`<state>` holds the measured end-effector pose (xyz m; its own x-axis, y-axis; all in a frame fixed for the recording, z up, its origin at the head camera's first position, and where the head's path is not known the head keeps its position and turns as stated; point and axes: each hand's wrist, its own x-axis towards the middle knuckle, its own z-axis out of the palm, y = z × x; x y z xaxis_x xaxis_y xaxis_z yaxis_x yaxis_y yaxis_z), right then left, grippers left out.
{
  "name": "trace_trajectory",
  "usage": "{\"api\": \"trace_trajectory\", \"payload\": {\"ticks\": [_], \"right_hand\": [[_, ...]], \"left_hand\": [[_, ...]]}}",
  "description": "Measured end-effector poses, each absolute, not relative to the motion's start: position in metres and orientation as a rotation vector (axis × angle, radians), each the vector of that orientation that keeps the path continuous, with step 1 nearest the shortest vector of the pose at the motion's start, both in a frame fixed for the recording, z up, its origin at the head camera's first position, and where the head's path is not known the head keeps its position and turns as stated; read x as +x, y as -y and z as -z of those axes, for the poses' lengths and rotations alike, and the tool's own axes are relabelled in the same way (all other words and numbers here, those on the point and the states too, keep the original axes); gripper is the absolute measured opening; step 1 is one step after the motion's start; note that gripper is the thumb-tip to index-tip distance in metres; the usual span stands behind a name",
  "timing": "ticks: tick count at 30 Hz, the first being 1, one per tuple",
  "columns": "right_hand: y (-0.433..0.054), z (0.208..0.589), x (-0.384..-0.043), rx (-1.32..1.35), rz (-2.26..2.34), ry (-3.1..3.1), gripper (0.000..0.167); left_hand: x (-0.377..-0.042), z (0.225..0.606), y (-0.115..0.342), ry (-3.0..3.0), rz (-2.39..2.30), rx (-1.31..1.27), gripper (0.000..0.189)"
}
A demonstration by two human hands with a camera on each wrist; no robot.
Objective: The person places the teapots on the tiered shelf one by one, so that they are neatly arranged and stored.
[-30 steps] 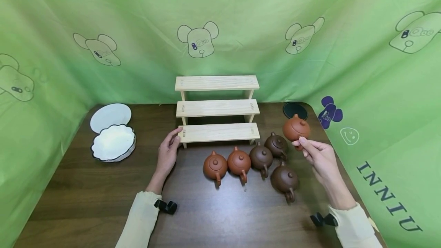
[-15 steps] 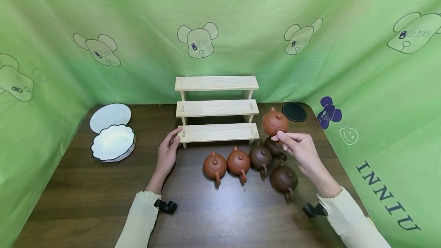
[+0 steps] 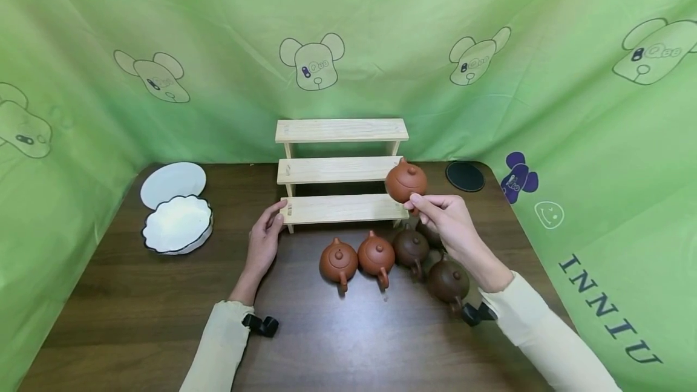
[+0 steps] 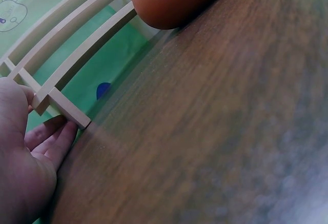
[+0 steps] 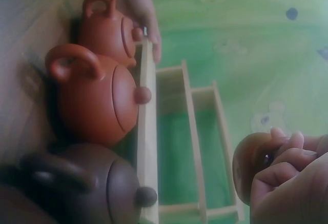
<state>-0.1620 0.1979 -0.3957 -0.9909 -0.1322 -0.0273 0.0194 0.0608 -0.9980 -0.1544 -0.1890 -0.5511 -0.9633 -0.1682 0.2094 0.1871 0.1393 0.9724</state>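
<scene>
My right hand pinches the handle of an orange-brown clay teapot, held up over the right end of the pale wooden three-tier stand. In the right wrist view its curled fingers partly hide that teapot. My left hand touches the left end of the stand's lowest plank, fingers extended around the end and leg in the left wrist view. In front of the stand sit two orange-brown teapots, a left one and a right one. Beside them are dark brown teapots, one mostly hidden behind my right hand.
A white scalloped dish with a dark rim stands at left, overlapping a white oval plate. A round black mat lies at the back right. Green printed cloth hangs around the dark wooden table.
My right hand has carried the orange-brown teapot leftward from near the black mat, past the dark teapots, to the stand's right end. My left hand stays at the stand's left end.
</scene>
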Motion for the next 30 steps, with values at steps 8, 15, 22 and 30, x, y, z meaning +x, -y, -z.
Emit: {"api": "trace_trajectory", "payload": {"ticks": [8, 15, 22, 30], "right_hand": [[-0.174, 0.399, -0.178, -0.189, 2.091, -2.139, 0.029], [-0.158, 0.398, -0.189, -0.226, 2.104, -2.129, 0.027], [-0.139, 0.392, -0.197, -0.252, 2.128, -2.093, 0.027], [-0.116, 0.384, -0.209, -0.304, 2.142, -2.078, 0.029]], "left_hand": [[-0.166, 0.571, 0.199, 2.147, 1.924, -0.013, 0.037], [-0.158, 0.554, 0.192, 2.150, 1.885, -0.022, 0.036], [-0.168, 0.576, 0.199, 2.118, 1.907, -0.062, 0.037], [-0.169, 0.579, 0.198, 2.083, 1.935, -0.080, 0.035]]}}
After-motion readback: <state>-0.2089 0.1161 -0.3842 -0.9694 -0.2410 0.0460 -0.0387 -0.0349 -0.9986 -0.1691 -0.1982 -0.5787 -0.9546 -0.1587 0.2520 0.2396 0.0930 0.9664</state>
